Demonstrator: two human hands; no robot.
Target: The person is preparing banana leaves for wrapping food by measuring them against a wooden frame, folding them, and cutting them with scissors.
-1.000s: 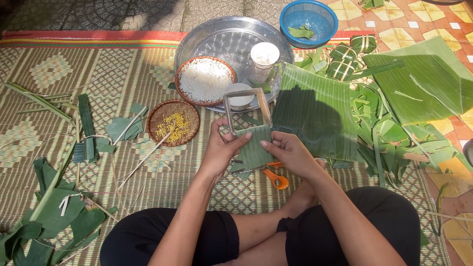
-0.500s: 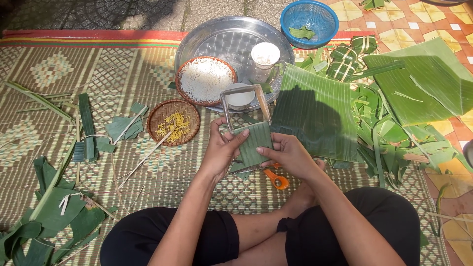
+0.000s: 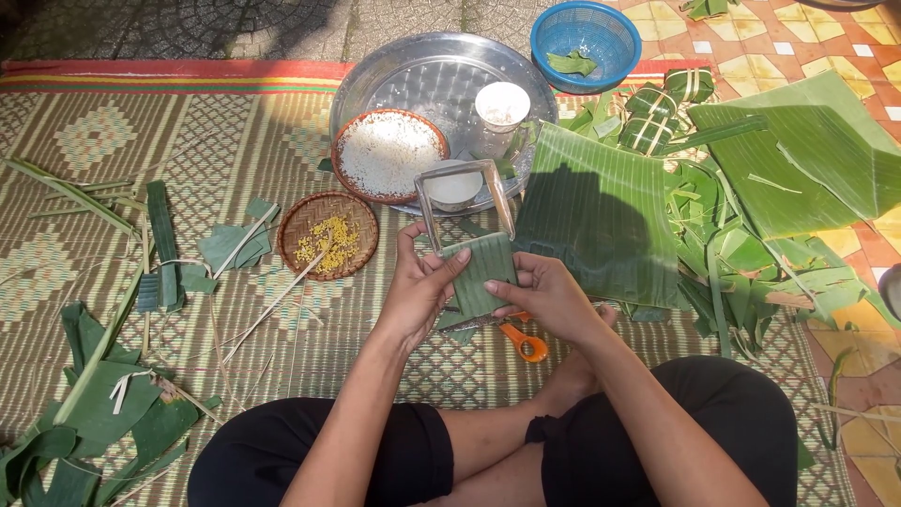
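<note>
— Head view, from where I sit: crossed legs in black shorts (image 3: 601, 441) fill the bottom edge, on a woven mat (image 3: 94, 131). What are the hands doing?

— I see both up in front of the knees. My left hand (image 3: 418, 291) grips the left edge of a folded leaf (image 3: 481, 272), thumb on top, fingers curled under. My right hand (image 3: 544, 296) grasps its right side, thumb pressed on the lower edge. The leaf is held clear of the mat, between the two hands.

— Anything under them?

— Orange scissors (image 3: 524, 342) lie on the mat just below the right hand. Leaf scraps (image 3: 103, 413) are strewn at my near left.

— And just beyond the leaf?

— A square frame (image 3: 465, 195) stands right behind it, its far side reaching the tray's near edge. Left of that, a small basket (image 3: 328, 235) of yellow beans, with a thin stick leaning across its rim. To the right, a big flat leaf (image 3: 601, 211) spreads open, with more cut leaves piled past it.

— Farther out?

— A round metal tray (image 3: 413, 70) carries a basket of white rice (image 3: 387, 155), a small white bowl (image 3: 453, 185) and a white cup (image 3: 501, 105). Right of the tray, tied green parcels (image 3: 657, 113). Farthest, a blue colander (image 3: 587, 38) holding a leaf scrap, on tiled ground.
</note>
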